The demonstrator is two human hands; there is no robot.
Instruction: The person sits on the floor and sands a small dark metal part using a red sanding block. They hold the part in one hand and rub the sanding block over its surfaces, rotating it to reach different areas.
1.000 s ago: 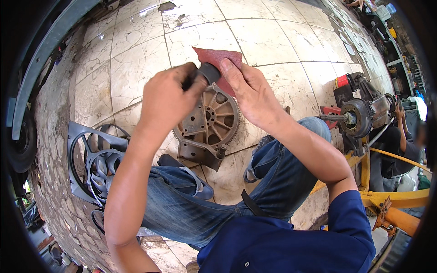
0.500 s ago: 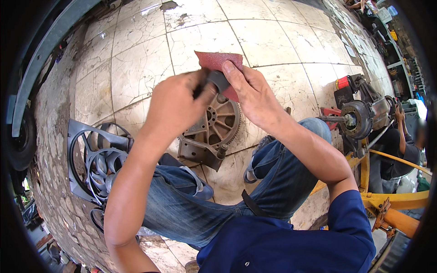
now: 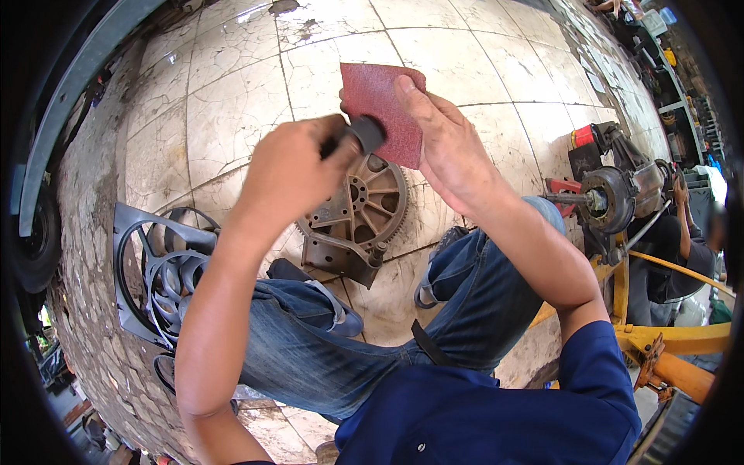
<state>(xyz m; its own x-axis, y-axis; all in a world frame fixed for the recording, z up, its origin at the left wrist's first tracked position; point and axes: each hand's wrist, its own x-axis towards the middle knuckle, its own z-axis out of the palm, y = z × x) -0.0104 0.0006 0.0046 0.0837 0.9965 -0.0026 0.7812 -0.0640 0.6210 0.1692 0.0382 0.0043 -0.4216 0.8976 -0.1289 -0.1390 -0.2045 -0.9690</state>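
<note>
My right hand (image 3: 449, 139) holds a sheet of red sandpaper (image 3: 386, 101), thumb on its face and fingers behind. Closed around a short dark grey cylinder (image 3: 367, 135) is my left hand (image 3: 298, 159), slightly blurred. The cylinder's end meets the sandpaper's face near its lower left part; its inside is hidden. Below both hands, a toothed flywheel (image 3: 391, 190) lies on the tiles, with a metal bracket plate (image 3: 341, 260) against its near side.
A plastic fan shroud (image 3: 128, 267) rests on the left. At the right stand a greasy hub assembly (image 3: 608, 203) and a yellow metal frame (image 3: 674, 341). Another person (image 3: 682, 263) crouches beyond them. A tyre (image 3: 39, 240) is at the far left.
The sandpaper has been flattened out and turned more toward me; before, it was folded round the cylinder. My right hand has shifted slightly right, while my left keeps the cylinder.
</note>
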